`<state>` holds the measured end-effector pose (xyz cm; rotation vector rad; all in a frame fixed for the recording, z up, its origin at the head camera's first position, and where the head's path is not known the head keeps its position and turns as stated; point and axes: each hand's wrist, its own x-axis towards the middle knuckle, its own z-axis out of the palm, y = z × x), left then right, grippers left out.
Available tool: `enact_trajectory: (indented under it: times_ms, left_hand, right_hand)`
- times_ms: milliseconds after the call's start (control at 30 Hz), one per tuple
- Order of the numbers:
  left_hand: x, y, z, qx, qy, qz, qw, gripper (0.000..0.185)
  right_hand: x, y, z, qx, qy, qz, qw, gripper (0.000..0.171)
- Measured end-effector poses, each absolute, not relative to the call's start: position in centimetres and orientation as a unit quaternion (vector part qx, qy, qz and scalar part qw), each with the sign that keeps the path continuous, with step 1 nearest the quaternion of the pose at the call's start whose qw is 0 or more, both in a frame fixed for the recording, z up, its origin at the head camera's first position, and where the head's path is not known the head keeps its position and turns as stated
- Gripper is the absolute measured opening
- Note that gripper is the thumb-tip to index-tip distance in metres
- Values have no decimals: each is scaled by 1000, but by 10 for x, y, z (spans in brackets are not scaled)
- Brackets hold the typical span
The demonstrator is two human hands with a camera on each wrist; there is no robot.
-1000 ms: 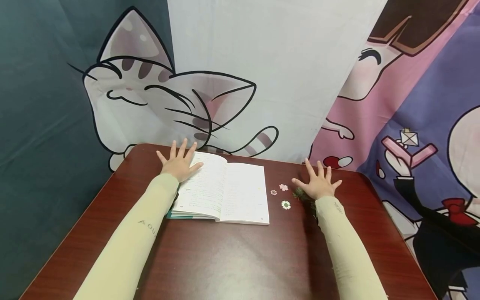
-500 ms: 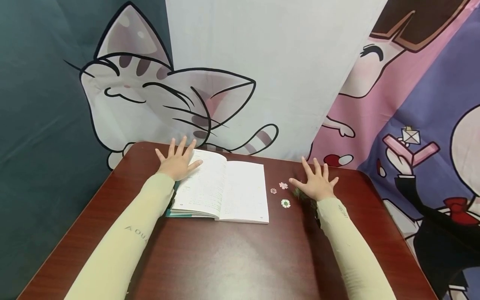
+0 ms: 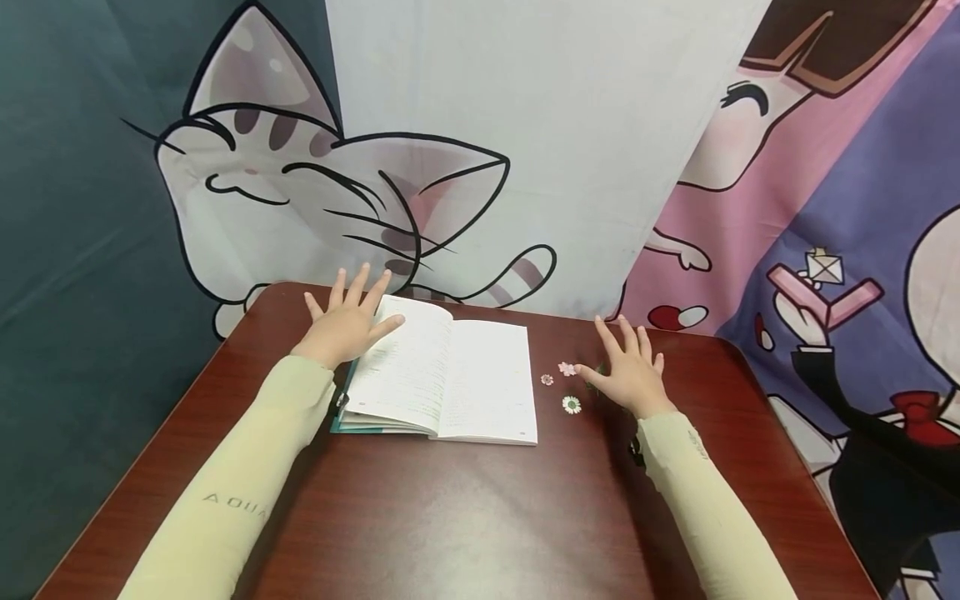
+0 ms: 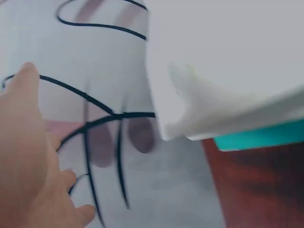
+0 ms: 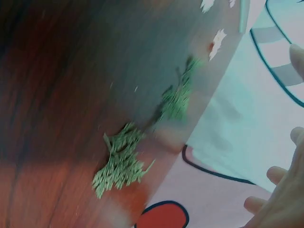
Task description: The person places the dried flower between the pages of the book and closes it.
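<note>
My left hand [image 3: 341, 327], fingers spread, is held over the left side of an open book [image 3: 486, 383] with white printed pages and a teal cover edge [image 4: 261, 135]. No hold on the book shows. My right hand [image 3: 630, 375] hovers right of the book with fingers extended, holding nothing visible. Beside its thumb lie a pink dried flower [image 3: 567, 368], a smaller pinkish one [image 3: 547, 380] and a white daisy [image 3: 572, 405]. Two dried green sprigs, a nearer one [image 5: 121, 161] and a farther one [image 5: 178, 97], lie on the table below it; the hand mostly hides them in the head view.
The dark red wooden table [image 3: 450, 517] has its far edge against a hanging cloth [image 3: 585, 150] printed with a cat and cartoon figures. The book sits near that far edge, left of the flowers.
My left hand has drifted a little to the left. My right hand has shifted slightly left and its fingers have drawn closer together. The book and flowers stay in place.
</note>
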<state>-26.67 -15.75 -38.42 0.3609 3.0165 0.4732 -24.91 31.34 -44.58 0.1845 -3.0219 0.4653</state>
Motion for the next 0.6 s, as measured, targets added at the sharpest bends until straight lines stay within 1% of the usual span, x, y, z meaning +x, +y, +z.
enact_trajectory:
  times_ms: [167, 267, 467, 600]
  left_hand:
    - [-254, -148, -376, 127, 979, 155, 41, 88]
    - [-246, -138, -377, 143, 977, 154, 26, 87]
    - [-234, -114, -397, 174, 970, 169, -22, 82]
    - [-229, -102, -416, 187, 963, 190, -27, 77]
  right_hand:
    - [-243, 304, -446, 82, -979, 172, 70, 90]
    - [-239, 296, -445, 89, -973, 197, 81, 85]
    - [-235, 280, -450, 89, -959, 252, 92, 67]
    - [-235, 271, -454, 89, -949, 284, 99, 56]
